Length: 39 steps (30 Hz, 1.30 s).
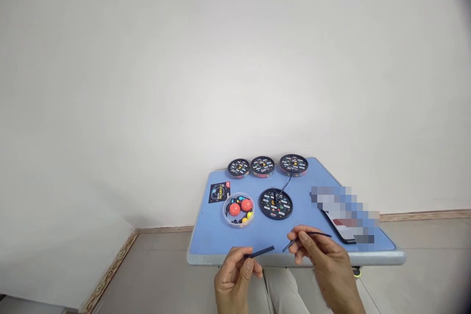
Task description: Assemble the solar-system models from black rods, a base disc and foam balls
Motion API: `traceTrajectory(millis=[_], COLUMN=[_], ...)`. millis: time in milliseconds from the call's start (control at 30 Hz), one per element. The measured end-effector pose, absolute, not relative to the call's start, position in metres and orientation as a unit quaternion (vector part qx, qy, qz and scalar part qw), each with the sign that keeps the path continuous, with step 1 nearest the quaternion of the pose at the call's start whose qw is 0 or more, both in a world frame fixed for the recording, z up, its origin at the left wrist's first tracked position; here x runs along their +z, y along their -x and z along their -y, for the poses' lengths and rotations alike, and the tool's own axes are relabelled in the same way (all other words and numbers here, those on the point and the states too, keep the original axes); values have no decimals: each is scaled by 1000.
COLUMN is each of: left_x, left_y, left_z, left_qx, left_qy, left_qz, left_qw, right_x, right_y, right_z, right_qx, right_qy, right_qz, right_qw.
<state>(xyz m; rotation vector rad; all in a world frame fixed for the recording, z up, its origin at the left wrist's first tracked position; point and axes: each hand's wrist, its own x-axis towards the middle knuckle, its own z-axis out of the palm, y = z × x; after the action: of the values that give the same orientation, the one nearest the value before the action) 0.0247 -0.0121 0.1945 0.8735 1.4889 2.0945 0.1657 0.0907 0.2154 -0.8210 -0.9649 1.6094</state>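
Observation:
My left hand [235, 277] is closed in a pinch on a short black strip [262, 251] that points right over the near edge of the blue table [221, 240]. My right hand [324, 260] pinches a thin black rod [309, 236], its ends sticking out left and right of the fingers. The two hands are a short way apart, with the strip's tip close to the rod's left end. Beyond them lies a black round disc [275, 203] with a thin black arm rising from its middle.
A clear round tub [239, 210] holds red, yellow and small coloured balls. Three black-lidded round tubs [262, 166] line the far edge. A black card [219, 192] lies at the left, a phone [340, 228] at the right. White wall behind, tiled floor below.

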Motion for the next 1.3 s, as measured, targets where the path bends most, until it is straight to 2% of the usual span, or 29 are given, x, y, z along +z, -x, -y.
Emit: traceTrajectory(millis=[100, 300, 567, 700, 867, 1100, 1300], left_x=[191, 188, 190, 197, 197, 192, 215], left_y=[-25, -37, -33, -30, -30, -22, -27], left_z=[12, 3, -2, -1, 0, 6, 9], left_qx=[702, 576, 538, 555, 586, 720, 751], left_qy=[-404, -558, -578, -563, -544, -359, -251], left_qz=[-561, -597, -613, -612, -597, -528, -521], left_qw=[173, 23, -10, 12, 64, 272, 318], right_x=[218, 224, 225, 217, 217, 219, 228], right_y=[-163, -155, -154, -155, -152, -170, -167], right_z=[-89, -85, -83, -86, -85, -91, -79], right_qx=[672, 663, 689, 711, 670, 589, 629], right_qy=[346, 342, 303, 268, 237, 337, 316], right_qz=[413, 456, 484, 508, 589, 551, 523], right_qw=[509, 487, 446, 406, 385, 486, 480])
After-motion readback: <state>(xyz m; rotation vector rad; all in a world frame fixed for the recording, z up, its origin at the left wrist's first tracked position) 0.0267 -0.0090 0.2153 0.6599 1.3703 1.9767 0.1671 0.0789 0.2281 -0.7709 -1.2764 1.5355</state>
